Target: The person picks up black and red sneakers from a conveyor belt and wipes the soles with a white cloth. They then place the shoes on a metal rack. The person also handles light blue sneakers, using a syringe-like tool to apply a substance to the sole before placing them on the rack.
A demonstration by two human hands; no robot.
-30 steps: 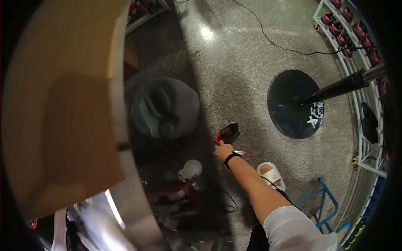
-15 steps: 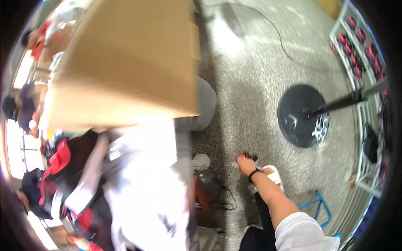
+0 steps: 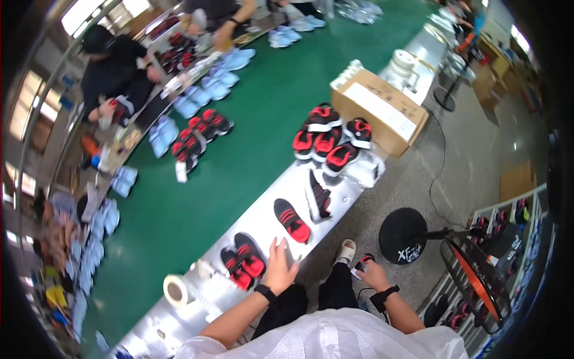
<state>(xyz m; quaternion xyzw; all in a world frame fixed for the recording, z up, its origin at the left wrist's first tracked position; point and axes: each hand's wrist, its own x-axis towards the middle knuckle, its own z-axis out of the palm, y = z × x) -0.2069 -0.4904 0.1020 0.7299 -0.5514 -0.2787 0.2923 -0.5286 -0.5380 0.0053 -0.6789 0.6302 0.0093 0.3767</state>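
Observation:
My left hand [image 3: 281,269] is at the near edge of the white bench, fingers spread and holding nothing visible. Beside it stand a pair of black-and-red sneakers [image 3: 244,261], and just beyond its fingertips lies a single black-and-red sneaker [image 3: 291,221]. Another dark sneaker [image 3: 317,195] rests on its side farther along. My right hand [image 3: 373,276] hangs low over the floor, closed round a small black-and-red object [image 3: 363,261] with a pale end; its kind cannot be made out. More black-and-red sneakers [image 3: 327,141] are heaped at the bench's far end.
A cardboard box [image 3: 381,109] stands behind the heap. A tape roll [image 3: 175,290] is at left on the bench. Beyond runs a green conveyor belt [image 3: 251,143] with shoes, a person [image 3: 119,72] working across it. A floor fan [image 3: 472,281] and shoe rack [image 3: 508,206] stand right.
The view has swung from the blurred box and floor to the bench and belt. My left hand has come into sight. The right hand still grips the small black-and-red object.

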